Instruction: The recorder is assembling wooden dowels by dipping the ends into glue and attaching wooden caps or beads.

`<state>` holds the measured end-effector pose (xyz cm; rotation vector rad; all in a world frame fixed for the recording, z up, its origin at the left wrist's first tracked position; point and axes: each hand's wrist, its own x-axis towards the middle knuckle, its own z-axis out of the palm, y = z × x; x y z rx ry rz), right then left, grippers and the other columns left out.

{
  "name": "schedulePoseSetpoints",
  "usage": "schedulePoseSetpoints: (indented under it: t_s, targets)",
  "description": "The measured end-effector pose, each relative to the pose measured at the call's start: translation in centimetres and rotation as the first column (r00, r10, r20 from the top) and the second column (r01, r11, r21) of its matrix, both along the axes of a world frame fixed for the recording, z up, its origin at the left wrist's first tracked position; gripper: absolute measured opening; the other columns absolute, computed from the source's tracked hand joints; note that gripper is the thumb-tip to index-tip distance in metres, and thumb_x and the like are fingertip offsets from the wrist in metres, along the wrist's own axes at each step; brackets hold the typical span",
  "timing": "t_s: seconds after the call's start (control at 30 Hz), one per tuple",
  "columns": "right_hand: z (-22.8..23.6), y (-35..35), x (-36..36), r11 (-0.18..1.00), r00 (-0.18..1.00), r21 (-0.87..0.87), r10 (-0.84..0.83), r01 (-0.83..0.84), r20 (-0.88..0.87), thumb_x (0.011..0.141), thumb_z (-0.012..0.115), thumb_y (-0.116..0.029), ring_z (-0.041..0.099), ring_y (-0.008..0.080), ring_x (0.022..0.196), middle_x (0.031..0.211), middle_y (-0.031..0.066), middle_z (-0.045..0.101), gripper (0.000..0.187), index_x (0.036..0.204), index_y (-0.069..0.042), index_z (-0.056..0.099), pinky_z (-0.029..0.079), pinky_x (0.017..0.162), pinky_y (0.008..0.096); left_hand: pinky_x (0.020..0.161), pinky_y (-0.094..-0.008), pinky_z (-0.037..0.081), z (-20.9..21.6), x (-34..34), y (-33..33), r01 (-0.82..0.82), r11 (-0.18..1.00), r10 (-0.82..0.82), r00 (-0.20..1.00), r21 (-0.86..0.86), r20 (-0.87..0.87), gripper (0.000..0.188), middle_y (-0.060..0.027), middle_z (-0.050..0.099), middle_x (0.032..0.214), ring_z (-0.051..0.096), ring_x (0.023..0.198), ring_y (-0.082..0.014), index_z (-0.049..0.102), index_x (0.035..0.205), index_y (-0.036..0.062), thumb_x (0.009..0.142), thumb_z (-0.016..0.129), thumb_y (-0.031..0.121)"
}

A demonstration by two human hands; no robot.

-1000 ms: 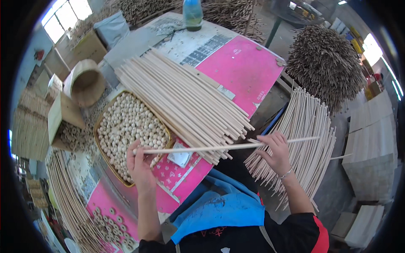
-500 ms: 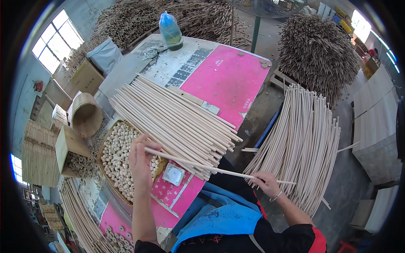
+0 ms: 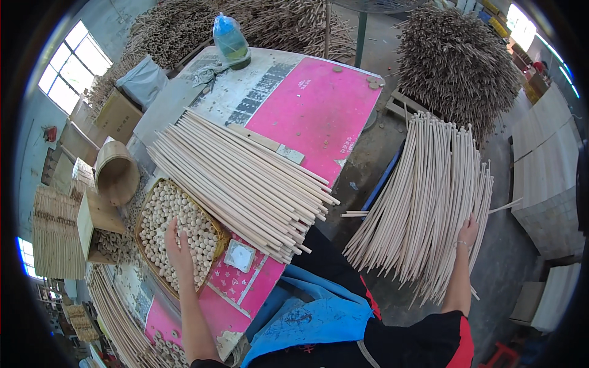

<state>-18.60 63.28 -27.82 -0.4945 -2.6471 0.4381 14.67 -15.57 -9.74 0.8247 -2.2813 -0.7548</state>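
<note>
Hands apart: left (image 3: 178, 250) over bead basket (image 3: 216, 240), right (image 3: 469, 232) on floor sticks (image 3: 429, 196).

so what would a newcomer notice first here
Probably the big stack of pale wooden rods lying diagonally across the pink-topped table, and a second heap of rods fanned out on the floor to the right, where the right hand rests. At the table's near left, the left hand lies over a basket of round wooden beads.
</note>
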Motion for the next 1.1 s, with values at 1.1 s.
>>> schedulePoseSetpoints:
  t_s: [1.1]
  targets:
    - [14.6, -51.8, 3.4, 0.342, 0.354, -0.171, 0.934, -0.924, -0.049, 0.090, 0.063, -0.023, 0.063, 0.0365, 0.084, 0.089, 0.0176, 0.063, 0.020, 0.094, -0.003, 0.065, 0.049, 0.075, 0.0456, 0.084, -0.0382, 0.050, -1.9, 2.8, -0.2, -0.218, 0.969, 0.209, 0.975, -0.120, -0.077, 0.027, -0.0144, 0.062, 0.109, 0.062, 0.097, -0.0301, 0.062, 0.124, 0.0032, 0.098, 0.056, 0.008]
